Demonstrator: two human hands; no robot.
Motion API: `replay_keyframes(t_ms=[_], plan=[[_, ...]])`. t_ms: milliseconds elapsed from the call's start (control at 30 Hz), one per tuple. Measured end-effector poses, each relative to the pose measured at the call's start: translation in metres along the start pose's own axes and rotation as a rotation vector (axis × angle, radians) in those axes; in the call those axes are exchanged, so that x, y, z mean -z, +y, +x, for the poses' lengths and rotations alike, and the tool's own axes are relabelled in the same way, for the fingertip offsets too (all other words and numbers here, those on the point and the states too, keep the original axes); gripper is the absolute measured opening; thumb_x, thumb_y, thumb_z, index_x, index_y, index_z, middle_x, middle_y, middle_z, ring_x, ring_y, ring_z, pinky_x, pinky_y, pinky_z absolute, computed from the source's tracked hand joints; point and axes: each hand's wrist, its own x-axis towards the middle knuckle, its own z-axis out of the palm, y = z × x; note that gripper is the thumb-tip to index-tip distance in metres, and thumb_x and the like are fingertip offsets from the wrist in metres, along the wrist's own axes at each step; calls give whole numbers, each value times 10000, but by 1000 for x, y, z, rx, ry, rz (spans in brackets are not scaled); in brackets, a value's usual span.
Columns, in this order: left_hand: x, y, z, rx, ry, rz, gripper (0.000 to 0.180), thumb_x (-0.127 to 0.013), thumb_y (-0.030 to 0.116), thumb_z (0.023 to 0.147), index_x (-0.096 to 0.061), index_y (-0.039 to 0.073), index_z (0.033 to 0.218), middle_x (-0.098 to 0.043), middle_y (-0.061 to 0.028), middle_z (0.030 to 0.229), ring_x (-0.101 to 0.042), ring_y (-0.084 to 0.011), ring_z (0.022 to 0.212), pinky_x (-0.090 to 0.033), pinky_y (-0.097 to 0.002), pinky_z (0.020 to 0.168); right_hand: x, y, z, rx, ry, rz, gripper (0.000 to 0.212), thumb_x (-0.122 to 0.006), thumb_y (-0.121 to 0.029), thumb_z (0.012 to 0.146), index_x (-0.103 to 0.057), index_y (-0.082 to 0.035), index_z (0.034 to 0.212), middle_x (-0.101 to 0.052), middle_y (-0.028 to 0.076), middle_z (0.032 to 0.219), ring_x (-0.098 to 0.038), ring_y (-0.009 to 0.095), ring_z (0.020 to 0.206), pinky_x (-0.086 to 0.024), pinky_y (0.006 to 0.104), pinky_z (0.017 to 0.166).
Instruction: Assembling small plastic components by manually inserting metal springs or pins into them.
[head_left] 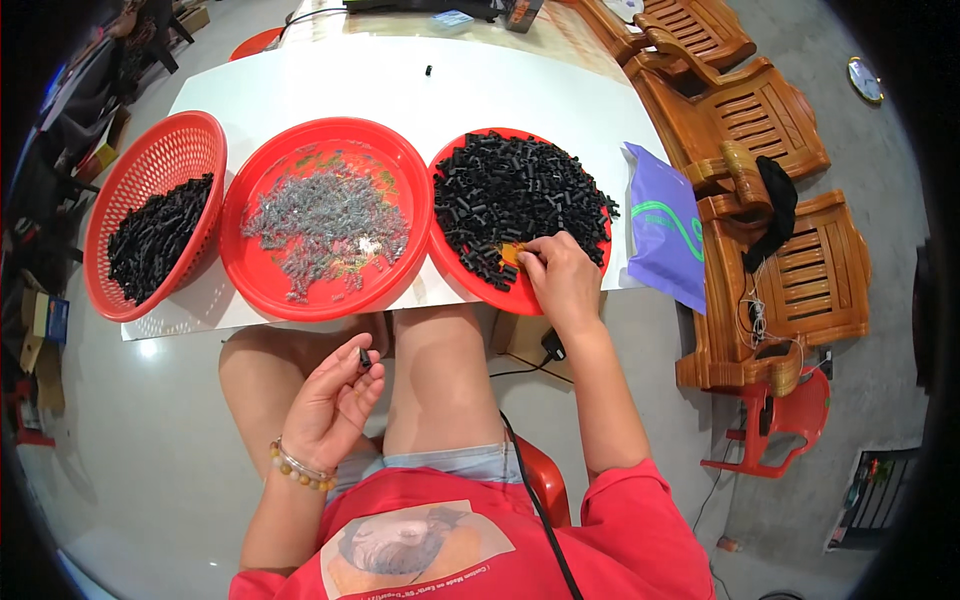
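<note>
Left hand pinches a small black piece over the lap, just off the white tabletop's near edge; right hand dips inside the right red tray's near rim, whether gripping cannot be told, white surface stretching beyond.

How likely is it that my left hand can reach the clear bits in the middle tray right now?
Probably yes: your left hand is just on the near side of the tray, and nothing covers the clear bits. It does hold a black piece, though, which may hinder picking.
</note>
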Motion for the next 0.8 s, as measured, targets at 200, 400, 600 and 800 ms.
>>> replay_keyframes(t_ms=[200, 400, 600, 800], plan=[[1, 0, -5, -47, -13, 46, 239, -525, 86, 945, -524, -2, 1167, -626, -97, 1011, -642, -174, 895, -562, -283, 798, 0, -26, -18, -95, -14, 486, 155, -736, -115, 752, -618, -29, 801, -581, 58, 700, -565, 172, 581, -439, 298, 537], [-12, -6, -8, -93, -20, 144, 218, -547, 125, 943, -551, 27, 1138, -633, -75, 1020, -639, -162, 896, -549, -284, 800, 24, -96, -67, 25, -338, 973, 163, -749, -47, 736, -640, -31, 856, -617, 32, 700, -543, 73, 542, -425, 237, 485], [-17, -9, -14, -164, -41, 231, 188, -558, 119, 938, -583, 34, 1104, -650, -86, 1022, -645, -152, 893, -549, -270, 792, 23, -120, -68, 272, -237, 914, 175, -766, -71, 715, -616, -58, 805, -626, 54, 718, -539, 142, 509, -419, 264, 454], [-19, -12, -17, -215, -9, 297, 175, -559, 95, 933, -600, 21, 1086, -665, -111, 983, -660, -174, 874, -565, -268, 762, 23, -126, -72, 289, -186, 873, 181, -771, -70, 708, -619, -58, 805, -625, 53, 716, -526, 137, 502, -411, 267, 444]])
